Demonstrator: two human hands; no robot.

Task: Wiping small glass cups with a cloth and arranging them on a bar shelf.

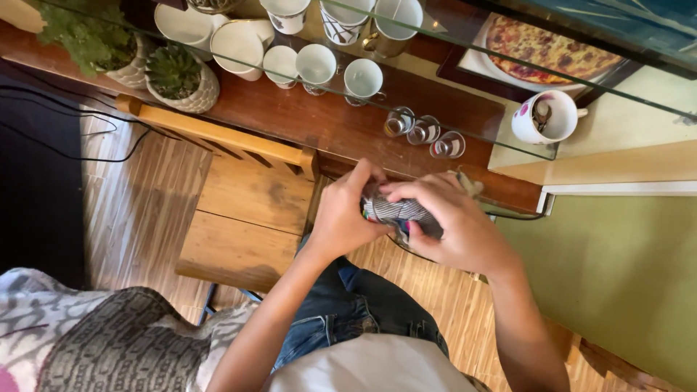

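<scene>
My left hand and my right hand are closed together on a bunched grey and white striped cloth, held just below the edge of a dark wooden shelf. A glass item peeks out under the cloth and my right hand; what it is cannot be made out. My fingers hide most of the cloth.
On the shelf stand several white cups, three small glasses, two potted plants, a mug with items in it and a pizza picture. A wooden chair stands left of my legs. Patterned fabric lies lower left.
</scene>
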